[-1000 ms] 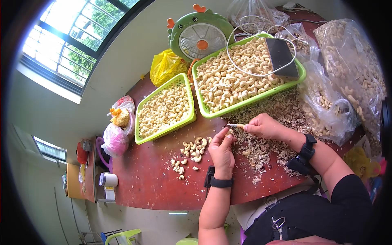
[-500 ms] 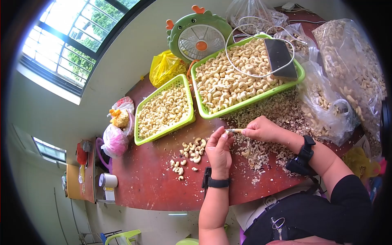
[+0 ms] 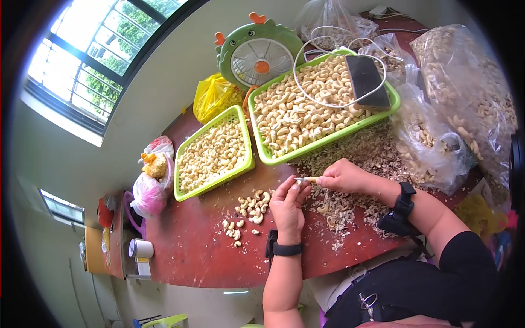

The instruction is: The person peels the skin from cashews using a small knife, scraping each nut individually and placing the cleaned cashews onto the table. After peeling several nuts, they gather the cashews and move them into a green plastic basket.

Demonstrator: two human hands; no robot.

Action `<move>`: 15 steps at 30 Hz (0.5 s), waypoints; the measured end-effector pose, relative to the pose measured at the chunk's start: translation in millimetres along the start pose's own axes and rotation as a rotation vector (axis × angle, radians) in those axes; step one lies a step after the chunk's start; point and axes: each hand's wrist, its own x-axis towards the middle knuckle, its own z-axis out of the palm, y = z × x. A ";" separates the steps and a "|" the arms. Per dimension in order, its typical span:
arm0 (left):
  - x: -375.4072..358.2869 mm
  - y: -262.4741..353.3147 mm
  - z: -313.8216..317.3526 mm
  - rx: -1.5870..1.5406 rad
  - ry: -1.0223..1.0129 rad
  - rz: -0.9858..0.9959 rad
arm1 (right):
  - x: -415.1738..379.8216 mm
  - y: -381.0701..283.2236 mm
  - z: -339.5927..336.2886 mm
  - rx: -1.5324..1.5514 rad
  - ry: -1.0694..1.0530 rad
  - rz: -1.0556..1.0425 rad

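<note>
Cashew: pinched in the fingertips of the left hand [image 3: 287, 205], held just above the table [image 3: 191, 246], near the peel heap; mostly hidden by the fingers.
Knife: small blade [image 3: 307, 179] gripped in the closed right hand [image 3: 342, 176], tip touching the nut.
Change: a second ago the two hands sat slightly higher and further right; the left fingers have since curled tighter round the nut and the blade has slid in closer, so the scraping looks under way on this nut.
Peeled pile: loose cashews [image 3: 249, 210] just left of the left hand.
Peel: skins [image 3: 350, 202] spread under and beyond the right hand.
Trays: small tray [image 3: 212, 153] and big tray [image 3: 320, 101] behind, both full.
Phone: phone [image 3: 367, 82] lies on the big tray's nuts.
</note>
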 end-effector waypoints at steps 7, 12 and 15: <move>3.4 -4.7 -6.0 0.035 0.028 0.058 | -0.1 -1.1 -0.5 0.003 -0.002 -0.011; 4.5 -4.6 -9.3 0.031 0.040 0.035 | -0.1 -1.1 -2.1 0.002 -0.005 -0.021; 2.0 -1.2 -7.9 0.020 0.042 -0.036 | 0.2 -3.7 -1.4 0.004 -0.028 0.014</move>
